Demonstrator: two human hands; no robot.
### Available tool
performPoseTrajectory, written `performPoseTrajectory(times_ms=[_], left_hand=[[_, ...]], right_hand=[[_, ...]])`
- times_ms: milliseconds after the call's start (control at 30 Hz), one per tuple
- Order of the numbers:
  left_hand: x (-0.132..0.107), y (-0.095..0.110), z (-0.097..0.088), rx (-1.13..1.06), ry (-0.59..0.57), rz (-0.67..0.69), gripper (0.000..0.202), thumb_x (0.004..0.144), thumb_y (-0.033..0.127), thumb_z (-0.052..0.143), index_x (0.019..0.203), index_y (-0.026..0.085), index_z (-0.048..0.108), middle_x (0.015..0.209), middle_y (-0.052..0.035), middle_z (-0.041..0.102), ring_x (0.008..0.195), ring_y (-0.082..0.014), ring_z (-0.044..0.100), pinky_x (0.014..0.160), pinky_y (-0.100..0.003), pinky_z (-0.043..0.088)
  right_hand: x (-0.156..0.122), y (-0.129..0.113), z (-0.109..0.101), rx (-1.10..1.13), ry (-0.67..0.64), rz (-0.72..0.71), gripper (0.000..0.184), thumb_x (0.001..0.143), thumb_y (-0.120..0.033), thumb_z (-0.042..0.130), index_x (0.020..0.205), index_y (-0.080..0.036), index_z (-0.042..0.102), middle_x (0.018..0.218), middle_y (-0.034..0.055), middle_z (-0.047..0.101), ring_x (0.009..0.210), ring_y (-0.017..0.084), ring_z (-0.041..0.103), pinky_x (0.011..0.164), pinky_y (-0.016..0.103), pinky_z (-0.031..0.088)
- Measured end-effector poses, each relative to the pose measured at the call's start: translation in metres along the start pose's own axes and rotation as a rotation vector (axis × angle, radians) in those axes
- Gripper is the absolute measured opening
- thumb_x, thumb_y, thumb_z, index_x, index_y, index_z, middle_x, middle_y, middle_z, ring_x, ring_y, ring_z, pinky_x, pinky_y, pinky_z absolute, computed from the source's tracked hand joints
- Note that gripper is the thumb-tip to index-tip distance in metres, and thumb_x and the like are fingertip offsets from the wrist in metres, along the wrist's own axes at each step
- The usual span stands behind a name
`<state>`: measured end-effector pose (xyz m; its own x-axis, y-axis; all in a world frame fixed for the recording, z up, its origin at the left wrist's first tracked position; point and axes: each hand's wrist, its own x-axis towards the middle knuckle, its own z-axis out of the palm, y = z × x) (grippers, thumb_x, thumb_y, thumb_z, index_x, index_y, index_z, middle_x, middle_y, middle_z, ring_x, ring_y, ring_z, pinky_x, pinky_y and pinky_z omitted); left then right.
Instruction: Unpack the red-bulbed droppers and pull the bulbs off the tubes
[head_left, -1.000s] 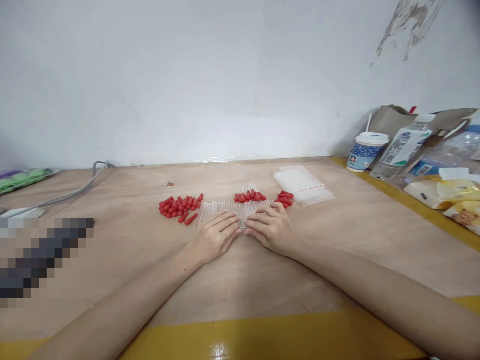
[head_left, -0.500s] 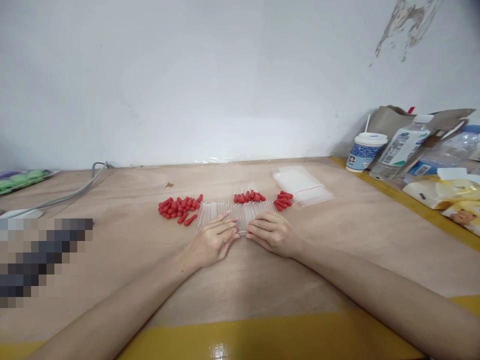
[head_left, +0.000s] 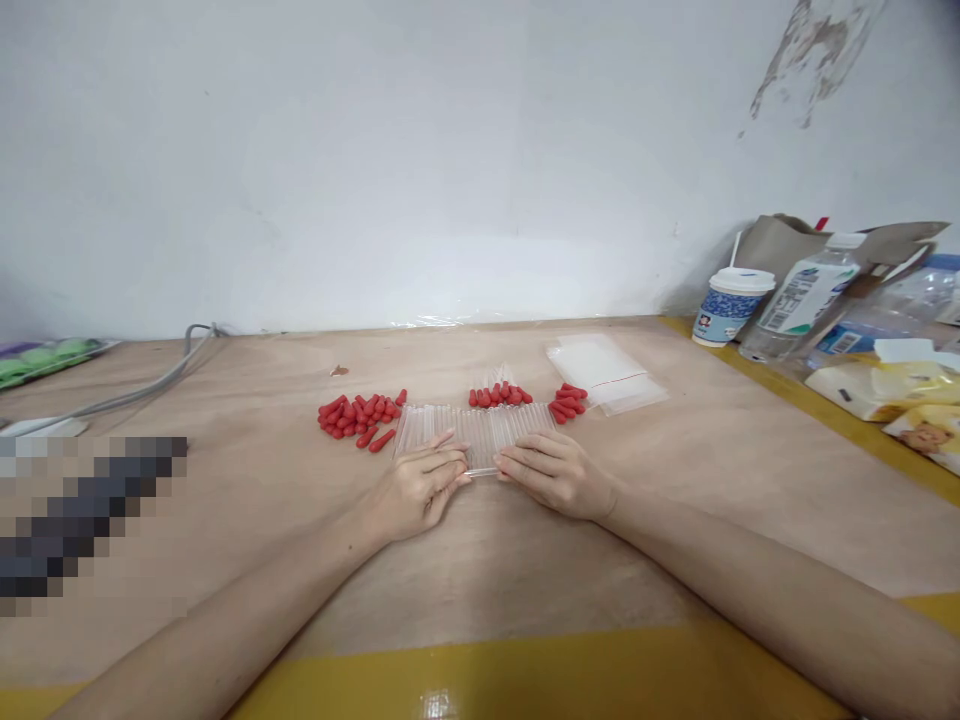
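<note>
Many thin clear tubes [head_left: 480,430] lie side by side in a flat row on the table, pointing away from me. My left hand [head_left: 421,490] rests at the row's near left part, its fingers bent together and partly over the tubes. Opposite it, my right hand [head_left: 556,474] has its fingers pressed together at the near right part. A clear crosswise tube [head_left: 481,473] shows between the fingertips of both hands along the near ends. Red rubber bulbs lie in a left pile [head_left: 360,413], a middle group [head_left: 499,394] at the far ends, and a right cluster [head_left: 568,403].
Clear plastic bags [head_left: 607,372] lie beyond the right cluster. Farther right stand a lidded paper cup [head_left: 731,308], a plastic bottle [head_left: 806,298] and a yellow tissue pack [head_left: 862,380]. A grey cable [head_left: 169,375] runs along the left, near a green tray [head_left: 52,358].
My left hand has shifted slightly left and toward me, uncovering more of the tubes. The fingertips of both hands are a little farther apart.
</note>
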<state>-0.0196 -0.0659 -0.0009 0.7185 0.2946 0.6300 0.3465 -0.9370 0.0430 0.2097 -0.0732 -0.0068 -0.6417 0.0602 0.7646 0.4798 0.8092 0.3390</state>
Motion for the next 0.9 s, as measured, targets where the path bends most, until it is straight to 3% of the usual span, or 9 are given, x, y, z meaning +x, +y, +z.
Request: performPoseTrajectory(times_ms=[100, 167, 300, 433, 567, 700, 800, 900], left_hand=[[-0.003, -0.004, -0.005, 0.011, 0.012, 0.0, 0.015, 0.083, 0.011, 0.048, 0.092, 0.015, 0.059, 0.087, -0.0032, 0.067, 0.099, -0.0156, 0.061, 0.101, -0.04, 0.042], [-0.005, -0.013, -0.012, 0.05, 0.074, -0.034, 0.015, 0.084, 0.012, 0.047, 0.091, 0.017, 0.06, 0.086, -0.0023, 0.067, 0.096, -0.0159, 0.062, 0.098, -0.039, 0.045], [-0.007, -0.034, -0.029, 0.219, 0.267, -0.254, 0.014, 0.084, 0.019, 0.05, 0.089, 0.019, 0.063, 0.088, -0.0029, 0.065, 0.084, -0.0155, 0.063, 0.079, -0.032, 0.053], [-0.007, -0.047, -0.029, 0.334, 0.294, -0.372, 0.019, 0.085, 0.022, 0.047, 0.094, 0.02, 0.064, 0.08, -0.0029, 0.057, 0.073, -0.0129, 0.057, 0.063, -0.026, 0.051], [-0.007, -0.049, -0.017, 0.345, 0.27, -0.356, 0.03, 0.085, 0.014, 0.042, 0.109, 0.018, 0.058, 0.083, -0.0047, 0.054, 0.074, -0.0131, 0.053, 0.062, -0.026, 0.049], [-0.004, -0.048, -0.007, 0.313, 0.303, -0.269, 0.027, 0.084, 0.012, 0.044, 0.106, 0.016, 0.058, 0.079, -0.0036, 0.054, 0.071, -0.0121, 0.053, 0.065, -0.025, 0.048], [-0.002, -0.047, -0.002, 0.34, 0.242, -0.191, 0.027, 0.083, 0.01, 0.042, 0.104, 0.016, 0.057, 0.08, -0.0045, 0.056, 0.073, -0.0136, 0.054, 0.068, -0.025, 0.048], [-0.002, -0.044, 0.001, 0.385, 0.131, -0.154, 0.031, 0.081, 0.009, 0.039, 0.105, 0.017, 0.058, 0.079, -0.0054, 0.057, 0.074, -0.0155, 0.055, 0.068, -0.027, 0.048]], right_hand=[[-0.005, 0.005, -0.007, -0.014, -0.012, -0.016, 0.015, 0.085, -0.014, 0.051, 0.093, -0.017, 0.062, 0.088, 0.0038, 0.069, 0.079, 0.014, 0.06, 0.068, 0.03, 0.05], [-0.011, 0.012, -0.013, -0.017, 0.005, 0.063, 0.016, 0.085, -0.014, 0.05, 0.093, -0.019, 0.063, 0.087, 0.0041, 0.069, 0.08, 0.015, 0.06, 0.069, 0.031, 0.049], [-0.022, 0.032, -0.025, -0.065, 0.107, 0.425, 0.012, 0.08, -0.021, 0.06, 0.09, -0.022, 0.066, 0.082, 0.0038, 0.069, 0.072, 0.016, 0.059, 0.068, 0.033, 0.048], [-0.026, 0.049, -0.031, -0.001, 0.143, 0.702, 0.017, 0.083, -0.03, 0.054, 0.092, -0.025, 0.068, 0.077, 0.0035, 0.064, 0.066, 0.014, 0.058, 0.06, 0.029, 0.047], [-0.037, 0.069, -0.034, 0.014, 0.148, 0.89, 0.024, 0.083, -0.032, 0.049, 0.097, -0.022, 0.066, 0.077, 0.0045, 0.061, 0.063, 0.014, 0.055, 0.058, 0.03, 0.046], [-0.055, 0.088, -0.03, 0.085, 0.208, 1.133, 0.035, 0.077, -0.031, 0.053, 0.107, -0.015, 0.057, 0.083, 0.0061, 0.061, 0.058, 0.012, 0.052, 0.055, 0.029, 0.045], [-0.062, 0.094, -0.025, 0.168, 0.27, 1.3, 0.033, 0.07, -0.033, 0.058, 0.097, -0.014, 0.057, 0.076, 0.005, 0.061, 0.057, 0.012, 0.053, 0.054, 0.028, 0.045], [-0.062, 0.094, -0.023, 0.259, 0.234, 1.37, 0.028, 0.07, -0.035, 0.058, 0.088, -0.015, 0.06, 0.068, 0.0045, 0.061, 0.059, 0.014, 0.056, 0.057, 0.029, 0.045]])
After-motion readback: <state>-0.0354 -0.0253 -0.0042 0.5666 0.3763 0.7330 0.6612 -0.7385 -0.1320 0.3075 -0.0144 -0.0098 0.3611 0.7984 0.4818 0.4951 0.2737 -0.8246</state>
